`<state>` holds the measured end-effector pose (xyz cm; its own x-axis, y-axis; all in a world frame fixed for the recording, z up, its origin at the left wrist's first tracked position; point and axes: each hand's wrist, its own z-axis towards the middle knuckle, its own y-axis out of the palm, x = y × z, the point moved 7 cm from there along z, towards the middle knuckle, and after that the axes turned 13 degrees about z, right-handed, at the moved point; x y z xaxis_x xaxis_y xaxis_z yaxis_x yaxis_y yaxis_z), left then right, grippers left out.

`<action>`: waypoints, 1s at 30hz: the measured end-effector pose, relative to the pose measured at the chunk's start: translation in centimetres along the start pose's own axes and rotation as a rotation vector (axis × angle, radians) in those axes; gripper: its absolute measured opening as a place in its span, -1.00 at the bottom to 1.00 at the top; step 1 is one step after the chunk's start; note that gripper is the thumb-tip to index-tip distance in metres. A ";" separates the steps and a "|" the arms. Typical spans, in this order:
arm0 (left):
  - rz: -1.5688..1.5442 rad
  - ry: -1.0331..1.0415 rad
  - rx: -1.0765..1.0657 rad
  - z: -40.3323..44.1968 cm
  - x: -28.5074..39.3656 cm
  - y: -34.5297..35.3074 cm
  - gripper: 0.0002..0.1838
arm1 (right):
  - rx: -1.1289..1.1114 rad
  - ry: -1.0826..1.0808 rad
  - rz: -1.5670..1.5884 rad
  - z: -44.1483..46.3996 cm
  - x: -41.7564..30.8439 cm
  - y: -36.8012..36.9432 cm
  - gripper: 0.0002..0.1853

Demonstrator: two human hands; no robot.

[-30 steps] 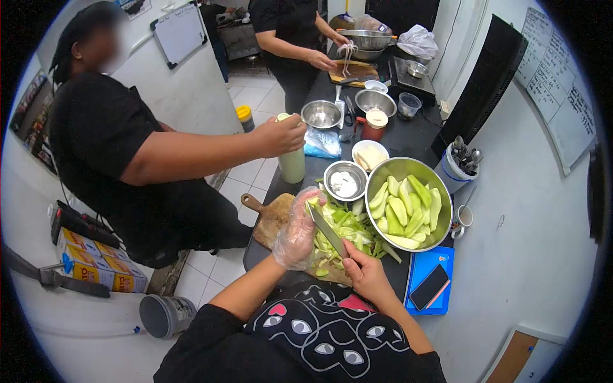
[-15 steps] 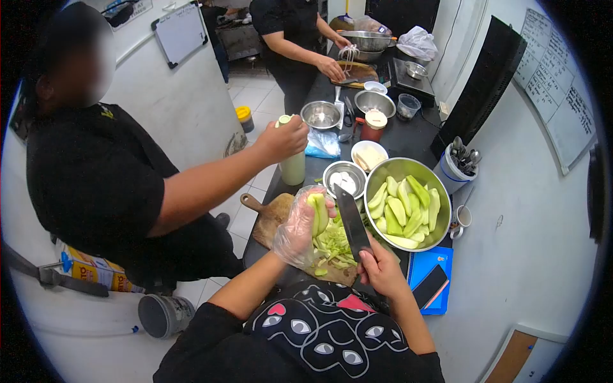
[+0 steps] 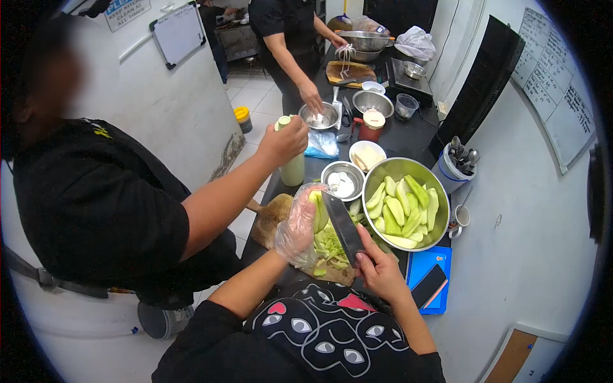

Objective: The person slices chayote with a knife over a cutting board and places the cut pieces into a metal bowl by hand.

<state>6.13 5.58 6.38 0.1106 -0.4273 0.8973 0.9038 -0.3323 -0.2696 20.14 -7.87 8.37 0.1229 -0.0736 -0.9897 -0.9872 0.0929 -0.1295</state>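
Note:
My left hand [image 3: 295, 233], in a clear plastic glove, is wrapped round a peeled green mango [image 3: 317, 210], held up above the wooden cutting board [image 3: 271, 216]. In my right hand [image 3: 381, 273] is the handle of a broad dark-bladed knife [image 3: 343, 225], its blade slanting up and left so that it overlaps the mango's right side; whether it touches is unclear. Pale green shreds [image 3: 331, 247] lie on the board below. Beside the knife, a large steel bowl [image 3: 397, 167] holds several peeled green pieces.
A co-worker's hand [image 3: 285, 142] grips a pale green bottle [image 3: 292, 169] close to my left hand. Another person's hand [image 3: 311, 97] reaches over a steel bowl [image 3: 329, 124] farther back. A small bowl [image 3: 327, 172] with white pieces, a red jug [image 3: 370, 131] and a phone [image 3: 429, 286] surround the work area.
The knife has shifted left and closer to the mango. The co-worker on the left leans nearer, and the far person's hand has moved from the wooden board to a steel bowl.

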 end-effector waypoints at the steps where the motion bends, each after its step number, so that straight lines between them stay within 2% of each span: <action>1: 0.001 0.005 0.002 0.0 0.0 0.0 -0.57 | 0.003 -0.028 0.006 0.0 -0.1 0.0 -0.39; 11: -0.034 0.049 -0.053 0.2 0.7 0.2 -0.58 | 0.028 -0.097 -0.204 -0.2 -1.6 0.1 -0.39; 17: -0.102 -0.079 -0.047 0.3 -0.7 0.7 -0.58 | 0.052 -0.158 -0.296 0.0 -1.8 0.6 -0.38; 20: -0.052 -0.102 -0.062 0.6 -0.4 0.7 -0.58 | 0.065 -0.193 -0.395 0.2 -1.7 0.6 -0.37; 22: 0.032 -0.049 -0.061 0.9 -1.0 0.8 -0.50 | 0.084 -0.247 -0.464 0.2 -1.3 0.7 -0.36; 23: 0.074 -0.023 -0.060 1.1 -1.2 0.8 -0.46 | 0.081 -0.271 -0.385 0.4 -0.8 0.8 -0.36; 24: 0.074 -0.028 -0.056 1.1 -0.9 0.7 -0.50 | 0.077 -0.295 -0.306 0.7 -0.3 1.0 -0.36; 26: 0.073 -0.037 -0.049 1.3 0.0 0.4 -0.59 | 0.033 -0.103 -0.056 1.1 1.0 0.9 -0.36; 28: 0.063 -0.080 -0.042 1.3 -0.9 0.6 -0.58 | -0.051 0.331 0.283 0.7 2.4 1.4 -0.37; 30: -0.072 -0.135 -0.052 1.3 -1.4 0.9 -0.56 | -0.093 0.333 0.370 0.8 2.4 1.4 -0.40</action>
<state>7.31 6.93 5.31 0.1044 -0.2851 0.9528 0.8890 -0.4026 -0.2179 19.09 -7.15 5.79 -0.2608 -0.3670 -0.8929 -0.9653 0.0846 0.2471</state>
